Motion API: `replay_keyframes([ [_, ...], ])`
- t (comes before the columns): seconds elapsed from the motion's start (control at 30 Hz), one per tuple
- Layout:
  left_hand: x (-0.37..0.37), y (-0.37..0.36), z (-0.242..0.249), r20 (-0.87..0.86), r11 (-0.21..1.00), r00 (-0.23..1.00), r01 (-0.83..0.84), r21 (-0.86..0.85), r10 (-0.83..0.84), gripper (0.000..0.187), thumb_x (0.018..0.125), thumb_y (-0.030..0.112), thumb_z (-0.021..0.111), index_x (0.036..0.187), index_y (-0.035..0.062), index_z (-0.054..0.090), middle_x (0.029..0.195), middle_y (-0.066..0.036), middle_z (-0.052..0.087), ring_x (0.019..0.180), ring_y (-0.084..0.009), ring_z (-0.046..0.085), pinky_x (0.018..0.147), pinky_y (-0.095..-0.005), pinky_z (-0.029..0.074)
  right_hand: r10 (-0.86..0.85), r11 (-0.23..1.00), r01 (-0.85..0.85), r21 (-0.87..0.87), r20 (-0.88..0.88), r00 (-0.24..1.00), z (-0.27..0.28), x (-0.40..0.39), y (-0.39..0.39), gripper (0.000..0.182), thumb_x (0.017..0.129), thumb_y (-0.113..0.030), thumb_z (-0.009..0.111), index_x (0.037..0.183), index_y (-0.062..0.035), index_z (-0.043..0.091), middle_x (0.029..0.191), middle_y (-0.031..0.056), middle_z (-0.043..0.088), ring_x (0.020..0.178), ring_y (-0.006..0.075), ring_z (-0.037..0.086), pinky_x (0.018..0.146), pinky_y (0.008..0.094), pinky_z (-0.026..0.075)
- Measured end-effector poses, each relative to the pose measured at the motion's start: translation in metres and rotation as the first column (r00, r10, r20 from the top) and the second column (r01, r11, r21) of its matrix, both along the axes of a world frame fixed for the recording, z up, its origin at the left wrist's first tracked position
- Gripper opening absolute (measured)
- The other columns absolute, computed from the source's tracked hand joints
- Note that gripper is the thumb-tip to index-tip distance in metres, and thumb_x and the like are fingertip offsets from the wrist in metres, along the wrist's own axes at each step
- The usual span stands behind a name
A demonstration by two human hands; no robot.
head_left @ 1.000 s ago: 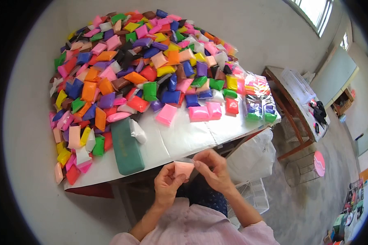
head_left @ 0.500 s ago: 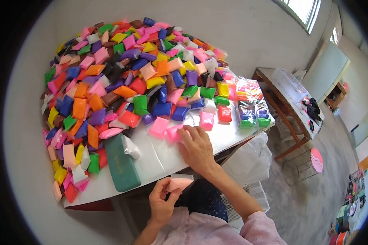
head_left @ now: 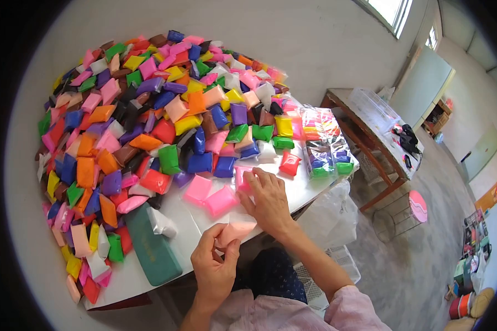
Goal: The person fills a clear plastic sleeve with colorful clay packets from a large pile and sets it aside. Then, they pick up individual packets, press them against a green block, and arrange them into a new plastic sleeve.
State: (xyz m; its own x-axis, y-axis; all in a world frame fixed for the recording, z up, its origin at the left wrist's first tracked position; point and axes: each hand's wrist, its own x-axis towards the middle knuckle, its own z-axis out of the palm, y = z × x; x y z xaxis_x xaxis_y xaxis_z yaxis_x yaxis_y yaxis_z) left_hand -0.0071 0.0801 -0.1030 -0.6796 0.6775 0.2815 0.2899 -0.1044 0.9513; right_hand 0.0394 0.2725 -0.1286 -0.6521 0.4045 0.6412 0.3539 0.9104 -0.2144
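Observation:
My left hand pinches a peach-coloured packet in clear wrap between thumb and fingers, just in front of the table edge. With bent fingertips, my right hand grips a pink packet on the white tabletop; part of it is hidden under the fingers. Two more pink packets, one and another, lie just left of that hand. A red packet lies beyond it to the right.
A large heap of coloured packets covers the table's left and back. Near the front edge lie a green case and a white packet. Clear bags of packets lie at right. Beyond are a second table and a stool.
The view has shifted, so the table appears further left and lower. My right hand has moved from one pink packet to another, which has slid left. My left hand still holds the peach-coloured packet.

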Motion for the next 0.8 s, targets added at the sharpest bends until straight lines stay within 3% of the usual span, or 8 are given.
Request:
replay_keyframes([
  [0.1,-0.007,0.009,0.001,0.029,0.999,1.0,-0.012,0.036,0.011,0.029,0.09,0.002,0.067,0.117,-0.0021,0.058,0.095,-0.006,0.064,0.072,-0.0086,0.059,0.056,-0.0211,0.049,-0.125,0.986,0.136,0.097,-0.109,0.986,0.002,0.008,0.014,0.047,0.084,-0.029,0.071,0.119,-0.0002,0.06,0.124,0.0204,0.056,0.11,0.0366,0.053,0.092,0.0485,0.04],
  [0.23,-0.021,0.024,-0.007,0.232,0.993,0.972,0.003,0.119,-0.031,0.028,0.091,0.007,0.067,0.117,-0.0002,0.058,0.093,-0.005,0.065,0.068,-0.0073,0.057,0.051,-0.02,0.043,-0.443,0.893,0.445,0.068,-0.034,0.896,0.004,0.014,0.038,0.047,0.082,-0.027,0.072,0.119,-0.0009,0.062,0.129,0.024,0.052,0.117,0.0372,0.049,0.096,0.0482,0.038],
  [0.27,-0.025,0.028,-0.015,0.258,0.993,0.965,0.021,0.116,-0.051,0.029,0.092,0.01,0.067,0.117,0.0006,0.058,0.093,-0.005,0.065,0.066,-0.0073,0.057,0.05,-0.0193,0.041,-0.405,0.914,0.405,-0.021,0.024,0.914,-0.002,0.013,0.043,0.047,0.082,-0.027,0.072,0.12,-0.0018,0.062,0.129,0.0257,0.051,0.121,0.0381,0.048,0.097,0.0489,0.037],
  [0.37,-0.027,0.026,-0.011,0.347,0.986,0.933,0.039,0.162,-0.093,0.029,0.092,0.008,0.067,0.118,-0.0007,0.057,0.096,-0.006,0.066,0.072,-0.0082,0.059,0.056,-0.0208,0.047,-0.294,0.951,0.292,0.096,0.006,0.956,-0.009,0.013,0.037,0.047,0.082,-0.026,0.072,0.121,-0.0023,0.061,0.128,0.0261,0.052,0.122,0.0388,0.047,0.098,0.0492,0.037],
  [0.7,-0.033,0.025,-0.01,0.412,0.981,0.901,0.064,0.182,-0.135,0.029,0.093,0.009,0.067,0.118,-0.0002,0.056,0.096,-0.006,0.067,0.067,-0.0073,0.057,0.051,-0.0196,0.041,-0.185,0.975,0.199,0.095,-0.143,0.972,0.005,0.027,0.027,0.039,0.081,-0.014,0.071,0.117,-0.0021,0.06,0.123,0.0189,0.057,0.115,0.0349,0.053,0.097,0.0476,0.037],
  [0.73,-0.033,0.026,-0.011,0.416,0.98,0.899,0.062,0.187,-0.136,0.029,0.093,0.009,0.067,0.118,0.0,0.056,0.096,-0.006,0.067,0.067,-0.0073,0.057,0.051,-0.0196,0.041,-0.111,0.988,0.131,0.083,-0.211,0.971,0.013,0.028,0.016,0.032,0.08,-0.006,0.071,0.11,-0.0022,0.061,0.116,0.017,0.061,0.105,0.0346,0.058,0.091,0.0454,0.044],
  [0.8,-0.032,0.026,-0.013,0.401,0.98,0.906,0.067,0.189,-0.139,0.029,0.093,0.01,0.067,0.117,0.0005,0.056,0.097,-0.006,0.067,0.069,-0.0071,0.058,0.052,-0.0195,0.042,0.042,0.989,-0.086,-0.116,-0.338,0.94,0.018,0.03,-0.005,0.028,0.079,-0.002,0.07,0.105,-0.0021,0.062,0.11,0.0162,0.063,0.098,0.033,0.062,0.082,0.0416,0.049],
])
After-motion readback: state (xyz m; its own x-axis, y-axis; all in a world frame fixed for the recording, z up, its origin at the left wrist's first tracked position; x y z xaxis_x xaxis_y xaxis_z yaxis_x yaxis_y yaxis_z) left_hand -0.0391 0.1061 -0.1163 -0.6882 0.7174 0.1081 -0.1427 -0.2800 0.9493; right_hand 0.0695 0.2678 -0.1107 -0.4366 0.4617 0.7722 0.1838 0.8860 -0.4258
